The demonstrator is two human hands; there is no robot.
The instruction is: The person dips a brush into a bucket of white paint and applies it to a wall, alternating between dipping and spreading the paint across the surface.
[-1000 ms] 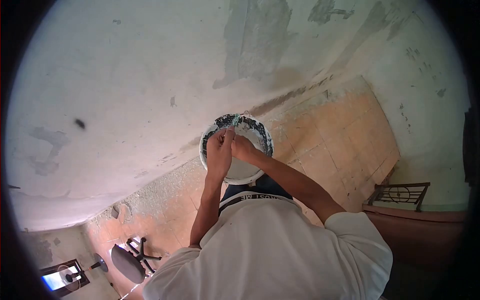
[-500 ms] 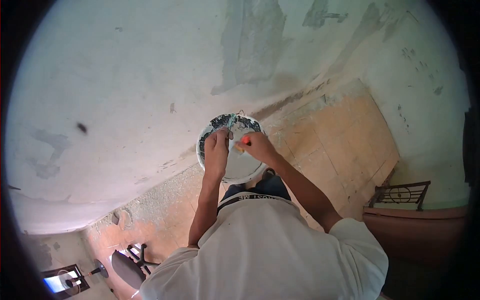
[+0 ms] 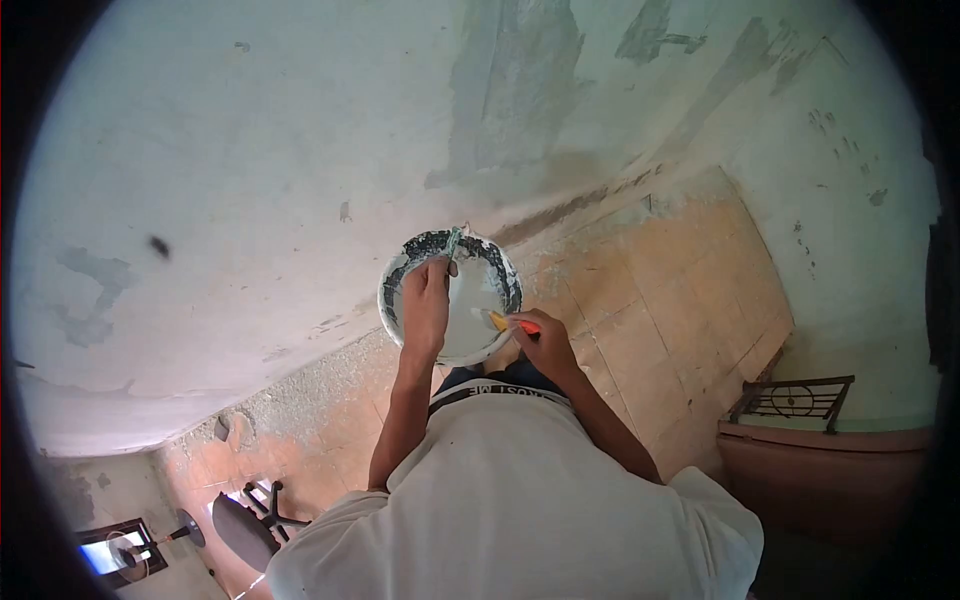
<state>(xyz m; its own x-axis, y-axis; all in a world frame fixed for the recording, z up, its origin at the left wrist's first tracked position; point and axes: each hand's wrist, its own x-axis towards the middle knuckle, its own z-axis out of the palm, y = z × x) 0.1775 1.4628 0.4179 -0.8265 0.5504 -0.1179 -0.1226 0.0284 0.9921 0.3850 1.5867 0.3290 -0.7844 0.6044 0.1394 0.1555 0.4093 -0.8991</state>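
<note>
A round bucket (image 3: pixel 388 318) with a pale, paint-like mix inside is in front of my body; dark patches show around its inner wall. My left hand (image 3: pixel 427 297) is over the bucket's left part, its fingers closed on a greenish cord (image 3: pixel 454 240) that runs to the far rim. Near the right rim, my right hand (image 3: pixel 545 345) grips a tool with a red and yellow handle (image 3: pixel 528 326). The tool points left over the pale mix; its working end is too small to make out, though it resembles a scraper.
A patched wall (image 3: pixel 300 150) rises just beyond the bucket. Orange floor tiles (image 3: pixel 660 300) spread to the right, with pale debris along the wall's foot. An office chair (image 3: pixel 245 530) is at lower left, a fan (image 3: pixel 140 550) farther left. A brown bench-like piece (image 3: pixel 820 460) stands at right.
My right hand has moved right and toward my body with the tool, from beside my left hand to the right rim. The bucket sits slightly farther left; my left hand stays on the cord.
</note>
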